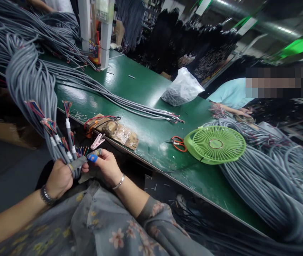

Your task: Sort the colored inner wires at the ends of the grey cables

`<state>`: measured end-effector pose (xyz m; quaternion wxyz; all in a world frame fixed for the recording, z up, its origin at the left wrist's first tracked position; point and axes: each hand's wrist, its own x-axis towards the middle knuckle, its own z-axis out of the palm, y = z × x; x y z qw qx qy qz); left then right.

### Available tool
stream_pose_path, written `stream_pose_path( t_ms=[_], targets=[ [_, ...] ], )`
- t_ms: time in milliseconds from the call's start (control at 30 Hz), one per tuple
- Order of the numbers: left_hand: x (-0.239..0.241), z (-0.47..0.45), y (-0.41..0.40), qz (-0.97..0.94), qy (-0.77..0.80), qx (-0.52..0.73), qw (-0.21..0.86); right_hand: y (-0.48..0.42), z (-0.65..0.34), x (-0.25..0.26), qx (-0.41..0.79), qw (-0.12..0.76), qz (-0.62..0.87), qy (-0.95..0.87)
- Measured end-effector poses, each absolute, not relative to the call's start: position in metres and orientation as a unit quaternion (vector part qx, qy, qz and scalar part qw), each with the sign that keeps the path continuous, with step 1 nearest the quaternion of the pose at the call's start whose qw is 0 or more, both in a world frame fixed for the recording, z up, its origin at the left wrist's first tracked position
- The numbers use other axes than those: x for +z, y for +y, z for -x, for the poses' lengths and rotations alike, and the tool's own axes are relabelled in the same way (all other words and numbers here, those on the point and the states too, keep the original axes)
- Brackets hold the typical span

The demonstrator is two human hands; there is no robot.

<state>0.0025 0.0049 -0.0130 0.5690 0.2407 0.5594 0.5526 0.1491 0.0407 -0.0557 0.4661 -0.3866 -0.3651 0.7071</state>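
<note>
My left hand is closed around the ends of several grey cables, which drape down off the table's left part. Above that hand, stripped ends with coloured wires and white sleeves stick up. Close beside it, my right hand pinches at a fan of thin coloured wires; whether a wire sits between its fingertips is hidden. Grey wrapping covers a finger or thumb on each hand, and a blue band is on the right one. A pink clip stands at the table edge just above my right hand.
On the green table lie a taped wooden block, orange-handled scissors, a green fan and a filled plastic bag. More grey cables spill over the right side. A co-worker in light blue handles cables across the table.
</note>
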Motion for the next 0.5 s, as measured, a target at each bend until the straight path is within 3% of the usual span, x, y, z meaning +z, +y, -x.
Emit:
stream_pose_path(
  t_ms=[500],
  targets=[
    [0.004, -0.004, 0.006, -0.243, 0.557, 0.564, 0.559, 0.054, -0.172, -0.074, 0.716, 0.49, 0.399, -0.296]
  ],
)
